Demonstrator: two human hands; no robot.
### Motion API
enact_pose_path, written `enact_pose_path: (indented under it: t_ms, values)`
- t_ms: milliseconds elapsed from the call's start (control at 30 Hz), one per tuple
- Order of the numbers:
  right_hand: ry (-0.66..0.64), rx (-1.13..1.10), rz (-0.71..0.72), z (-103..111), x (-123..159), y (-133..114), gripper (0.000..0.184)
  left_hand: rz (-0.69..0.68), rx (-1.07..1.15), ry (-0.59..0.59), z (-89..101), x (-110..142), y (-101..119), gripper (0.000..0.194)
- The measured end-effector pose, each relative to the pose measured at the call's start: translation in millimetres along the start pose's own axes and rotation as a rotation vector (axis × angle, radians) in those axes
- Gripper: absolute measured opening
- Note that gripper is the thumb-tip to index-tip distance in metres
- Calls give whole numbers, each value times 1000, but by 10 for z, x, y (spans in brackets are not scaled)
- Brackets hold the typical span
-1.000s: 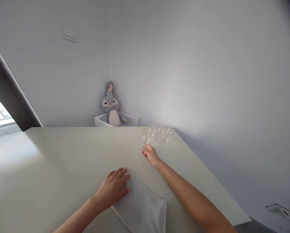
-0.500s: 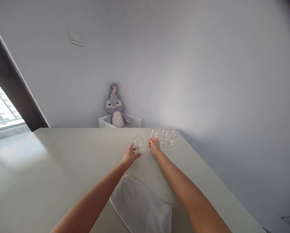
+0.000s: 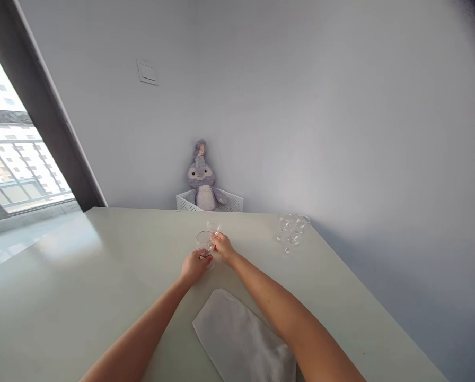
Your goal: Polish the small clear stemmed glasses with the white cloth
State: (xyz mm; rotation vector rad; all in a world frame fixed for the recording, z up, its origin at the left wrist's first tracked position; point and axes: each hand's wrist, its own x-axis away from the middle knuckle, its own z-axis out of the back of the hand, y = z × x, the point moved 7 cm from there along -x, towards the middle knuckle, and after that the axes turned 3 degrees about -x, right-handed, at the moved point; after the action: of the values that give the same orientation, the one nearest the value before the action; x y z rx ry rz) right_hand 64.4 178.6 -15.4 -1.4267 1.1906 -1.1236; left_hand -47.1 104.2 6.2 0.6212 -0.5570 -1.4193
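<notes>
Two small clear stemmed glasses stand close together near the middle of the pale table (image 3: 82, 297). My left hand (image 3: 194, 267) is closed round the stem of the nearer glass (image 3: 204, 241). My right hand (image 3: 222, 248) pinches the stem of the farther glass (image 3: 213, 227). A folded white cloth (image 3: 241, 339) lies flat on the table just below both hands, partly under my right forearm. A cluster of clear stemmed glasses (image 3: 290, 231) stays at the table's far right corner.
A grey plush rabbit (image 3: 203, 179) sits in a white perforated basket (image 3: 231, 201) behind the table's far edge, against the wall. A window with a dark frame (image 3: 42, 106) is at the left. The table's right edge runs diagonally toward the lower right.
My right hand has carried a glass leftward from the cluster to beside the glass in my left hand. The left hand with its glass moved slightly nearer. The view shifted.
</notes>
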Motion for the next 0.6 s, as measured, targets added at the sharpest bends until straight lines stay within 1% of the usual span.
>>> enact_pose_path:
  t_ms: [67,133,200,267,300,367,433,500,533,567,600]
  values:
    - [-66,-4,-2,-272,28,-16,30,43,-16,64,159,7,-159,22]
    - [-109,-6,-8,-480,72,-30,31,80,-26,117,300,18,-300,24]
    - [-123,2,-22,-590,129,-30,35,108,-33,153,423,31,-417,25]
    - [-123,18,-39,-584,205,-19,39,129,-34,179,535,36,-509,25]
    - [-125,27,-47,-540,254,-13,40,138,-33,189,585,33,-549,24]
    - [-135,40,-58,-374,380,-13,40,158,-25,203,675,27,-620,22]
    - [-152,44,-65,-112,549,-35,36,178,-11,216,742,41,-681,24]
    - [-175,44,-75,222,760,-74,33,210,0,256,789,122,-729,38]
    - [-197,46,-83,401,877,-94,32,235,10,319,824,203,-743,44]
    - [-233,53,-91,577,1000,-115,32,256,22,411,863,312,-741,48]
    - [-241,62,-88,771,1118,-144,33,261,36,522,901,442,-712,47]
